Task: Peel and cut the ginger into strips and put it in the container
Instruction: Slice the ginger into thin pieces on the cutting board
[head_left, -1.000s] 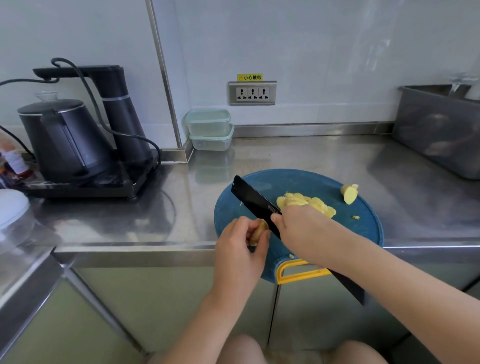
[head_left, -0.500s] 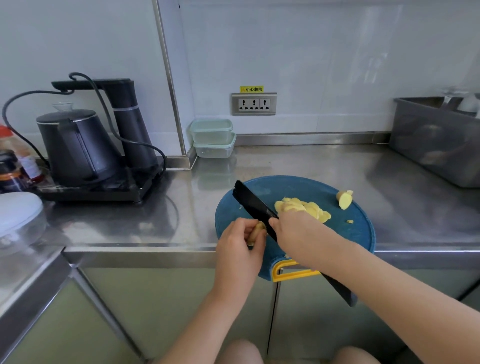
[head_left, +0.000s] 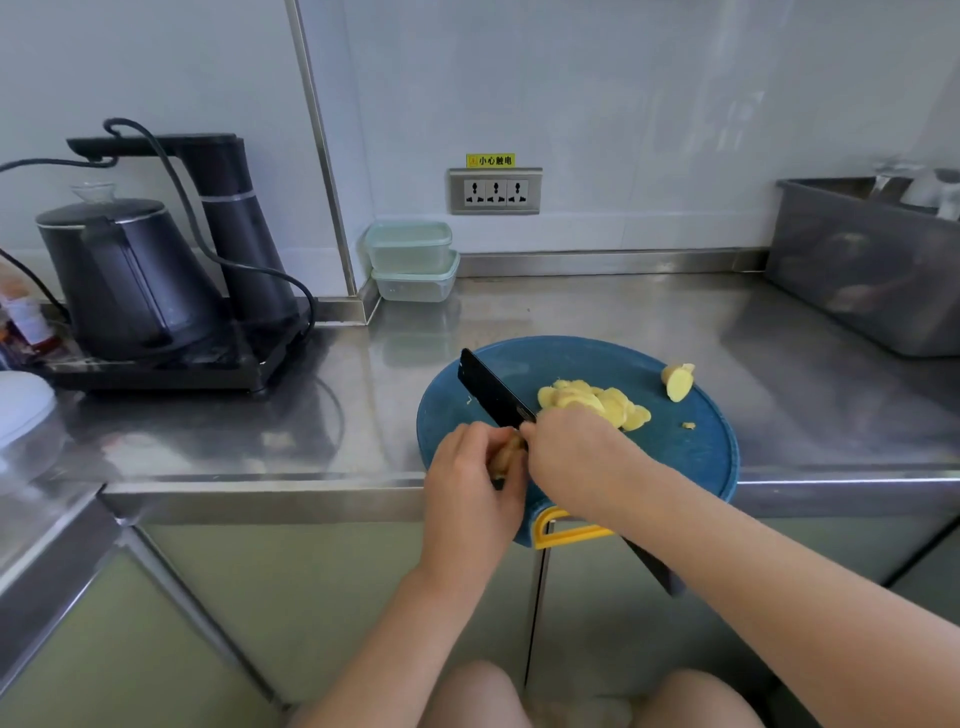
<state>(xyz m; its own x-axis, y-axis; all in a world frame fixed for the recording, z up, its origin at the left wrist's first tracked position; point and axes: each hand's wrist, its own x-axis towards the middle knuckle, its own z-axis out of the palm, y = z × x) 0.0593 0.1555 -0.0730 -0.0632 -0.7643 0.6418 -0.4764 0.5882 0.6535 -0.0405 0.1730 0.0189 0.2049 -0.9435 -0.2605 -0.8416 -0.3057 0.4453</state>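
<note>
Head view: ginger peeling at the stainless-steel desk (head_left: 311, 431).
The left hand (head_left: 470, 483) pinches an unpeeled tan ginger piece (head_left: 506, 454); the right hand (head_left: 571, 457) grips the black-bladed knife (head_left: 493, 389), blade against that piece. Pale yellow ginger slices (head_left: 597, 402) lie on the round blue cutting board (head_left: 675, 457). Two stacked clear plastic containers (head_left: 410, 260) stand by the wall.

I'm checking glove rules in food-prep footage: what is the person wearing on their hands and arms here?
Nothing that shows. The left hand and right hand are bare: no gloves, and no ring shows on the fingers in view. The left forearm and right forearm are uncovered to the frame's edge, with no sleeve, watch or bracelet in sight.
</note>
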